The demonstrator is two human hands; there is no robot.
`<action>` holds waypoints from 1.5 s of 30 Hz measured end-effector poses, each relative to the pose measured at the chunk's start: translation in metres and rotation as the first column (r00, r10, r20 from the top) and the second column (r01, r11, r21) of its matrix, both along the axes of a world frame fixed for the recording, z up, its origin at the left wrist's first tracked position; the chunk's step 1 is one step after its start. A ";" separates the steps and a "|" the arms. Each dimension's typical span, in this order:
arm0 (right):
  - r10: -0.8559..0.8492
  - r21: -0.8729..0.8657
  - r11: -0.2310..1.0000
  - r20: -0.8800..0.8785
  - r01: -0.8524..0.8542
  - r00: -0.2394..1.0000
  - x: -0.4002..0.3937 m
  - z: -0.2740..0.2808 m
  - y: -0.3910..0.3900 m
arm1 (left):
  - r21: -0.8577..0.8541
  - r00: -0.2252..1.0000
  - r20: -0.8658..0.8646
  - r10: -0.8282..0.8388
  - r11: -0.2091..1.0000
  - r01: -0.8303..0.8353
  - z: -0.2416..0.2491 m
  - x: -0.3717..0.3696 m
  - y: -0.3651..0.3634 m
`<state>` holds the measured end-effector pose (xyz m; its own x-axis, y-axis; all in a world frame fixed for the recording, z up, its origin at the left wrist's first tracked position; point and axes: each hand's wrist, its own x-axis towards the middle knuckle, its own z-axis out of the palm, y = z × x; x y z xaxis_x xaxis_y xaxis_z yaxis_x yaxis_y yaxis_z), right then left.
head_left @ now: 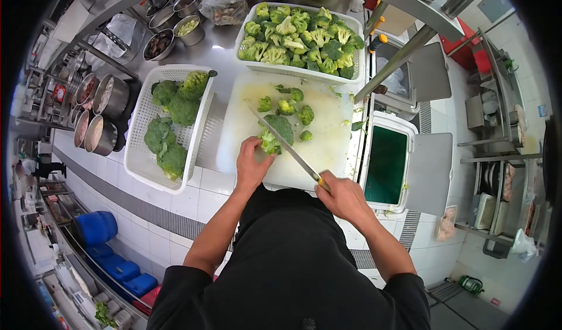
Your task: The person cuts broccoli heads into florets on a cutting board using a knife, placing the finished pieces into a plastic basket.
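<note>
A broccoli head (281,128) lies on the white cutting board (240,119), and my left hand (253,163) grips its near left end with thumb and fingers. In my right hand (346,196) is a kitchen knife (300,161), its handle wrapped by my fingers. The long blade points away to the upper left and overlaps the broccoli head in this view. Several cut broccoli florets (287,107) are scattered on the board just beyond the blade, with small green scraps near the right edge.
A white basket (240,57) heaped with cut florets stands behind the board. To the left, another white basket (202,116) holds whole broccoli heads. A bin (386,164) with a green inside stands right of the board. Metal bowls (190,32) sit at the back left; a steel post (395,63) slants at the right.
</note>
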<state>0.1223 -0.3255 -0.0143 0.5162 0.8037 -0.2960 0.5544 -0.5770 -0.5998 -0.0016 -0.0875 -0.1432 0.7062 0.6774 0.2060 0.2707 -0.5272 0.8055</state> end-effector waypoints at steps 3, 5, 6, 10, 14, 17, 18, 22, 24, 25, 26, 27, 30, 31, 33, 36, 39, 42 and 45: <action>0.055 -0.117 0.992 0.018 -0.053 0.998 -0.003 0.012 -0.019 | -0.026 1.000 -0.004 0.030 0.999 -0.030 -0.006 0.003 0.000; 0.074 -0.119 0.991 0.053 -0.067 0.996 -0.005 0.023 -0.022 | -0.035 0.999 -0.004 0.038 0.999 -0.038 -0.006 0.005 -0.002; 0.085 -0.087 0.993 0.090 -0.077 0.992 -0.006 0.026 -0.023 | -0.040 0.999 -0.005 0.044 0.998 -0.044 -0.004 0.006 -0.004; 0.140 -0.091 0.988 0.140 -0.128 0.980 -0.005 0.044 -0.021 | -0.079 0.995 -0.031 0.092 0.992 -0.095 0.001 0.008 -0.006; 0.203 -0.167 0.971 0.201 -0.171 0.958 -0.001 0.036 -0.020 | -0.122 0.991 -0.045 0.128 0.984 -0.133 0.001 0.011 -0.009; 0.217 -0.209 0.965 0.291 -0.159 0.932 -0.009 0.027 -0.014 | -0.125 0.989 -0.049 0.139 0.982 -0.144 0.000 0.014 -0.010; 0.233 -0.220 0.961 0.329 -0.165 0.915 -0.009 0.016 -0.008 | -0.112 0.989 -0.057 0.137 0.983 -0.142 0.000 0.016 -0.011; 0.245 -0.197 0.964 0.408 -0.177 0.880 0.001 -0.051 0.026 | -0.072 0.988 -0.074 0.135 0.987 -0.140 0.001 0.020 -0.024; 0.233 -0.157 0.971 0.414 -0.183 0.880 0.006 -0.083 0.043 | 0.114 0.995 -0.065 0.079 0.991 -0.071 -0.010 0.018 -0.031; 0.200 -0.082 0.980 0.425 -0.182 0.883 0.007 -0.096 0.050 | 0.114 0.995 -0.064 0.080 0.991 -0.072 -0.008 0.018 -0.030; 0.167 -0.009 0.983 0.434 -0.182 0.885 0.007 -0.095 0.057 | 0.096 0.995 -0.045 0.090 0.992 -0.085 -0.007 0.018 -0.030; 0.169 -0.009 0.983 0.434 -0.184 0.885 0.005 -0.092 0.061 | 0.078 0.994 -0.028 0.101 0.992 -0.099 -0.006 0.017 -0.030; 0.175 -0.063 0.985 0.364 -0.163 0.915 0.001 -0.075 0.064 | 0.034 0.986 -0.024 0.165 0.986 -0.164 -0.011 0.004 -0.011; 0.156 0.015 0.986 0.314 -0.169 0.936 -0.004 -0.070 0.057 | 0.036 0.987 -0.028 0.156 0.987 -0.155 -0.015 -0.003 -0.002; 0.131 0.093 0.983 0.265 -0.161 0.955 -0.010 -0.053 0.041 | -0.232 0.955 -0.091 0.284 0.926 -0.297 -0.022 -0.014 0.020; -0.018 0.105 0.994 0.090 0.008 0.996 -0.009 -0.033 0.014 | -0.560 0.914 -0.128 0.384 0.733 -0.386 -0.008 -0.019 0.046; -0.343 0.042 0.935 -0.131 0.351 0.930 0.005 -0.026 -0.024 | -0.639 0.941 0.276 0.195 0.769 0.028 0.033 0.007 0.027; -0.545 0.071 0.787 -0.385 0.612 0.745 0.012 -0.048 -0.064 | -0.474 0.969 0.242 -0.041 0.867 0.155 0.059 0.040 0.012; -0.613 0.044 0.667 -0.535 0.744 0.581 0.013 -0.044 -0.089 | -0.224 0.986 -0.064 -0.153 0.965 0.135 0.068 0.085 0.031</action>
<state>0.1355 -0.4148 -0.0586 0.8003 0.3446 -0.4906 -0.3048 -0.4708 -0.8279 0.0831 -0.0560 -0.0751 0.8079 0.5893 0.0036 0.2728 -0.3794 0.8841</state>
